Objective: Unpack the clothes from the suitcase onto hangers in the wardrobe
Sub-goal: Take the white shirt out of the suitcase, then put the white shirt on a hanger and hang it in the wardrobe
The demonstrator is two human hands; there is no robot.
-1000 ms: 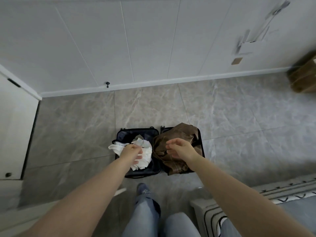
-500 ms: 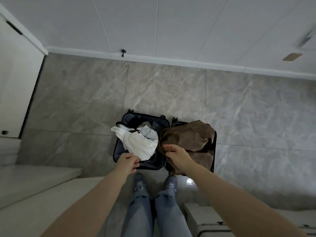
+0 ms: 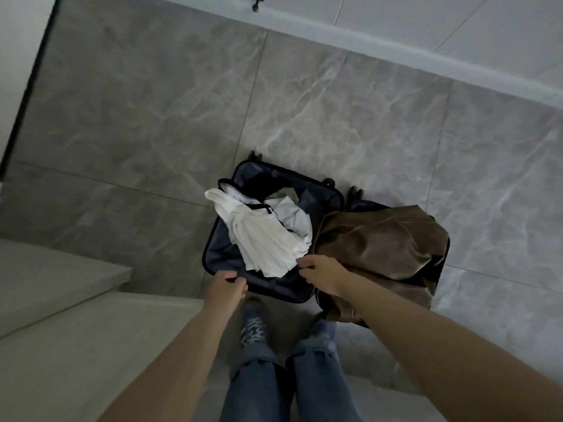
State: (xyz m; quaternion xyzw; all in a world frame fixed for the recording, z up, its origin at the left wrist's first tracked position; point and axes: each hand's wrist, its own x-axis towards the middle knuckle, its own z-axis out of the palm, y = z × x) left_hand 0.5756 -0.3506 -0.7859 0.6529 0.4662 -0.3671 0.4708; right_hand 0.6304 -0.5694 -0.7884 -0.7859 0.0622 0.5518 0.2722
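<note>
On the grey tiled floor (image 3: 152, 117), right in front of the person's feet, the dark suitcase (image 3: 231, 257) lies opened flat. A crumpled white garment (image 3: 268, 242) sits in its left half, one end draped over that half's far left rim; a brown garment (image 3: 380, 242) is heaped over its right half and spills past the near edge. The left hand (image 3: 227, 289) rests at the suitcase's near rim, fingers curled over the edge, probably to steady the case. The right hand (image 3: 323, 274) sits at the near edge of the white garment, where the two halves meet, fingers bent toward the cloth; whether it has actually pinched the fabric I cannot tell. Both garments are still in the suitcase, so the unpacking looks barely begun, and no hanger or wardrobe rail is in view.
</note>
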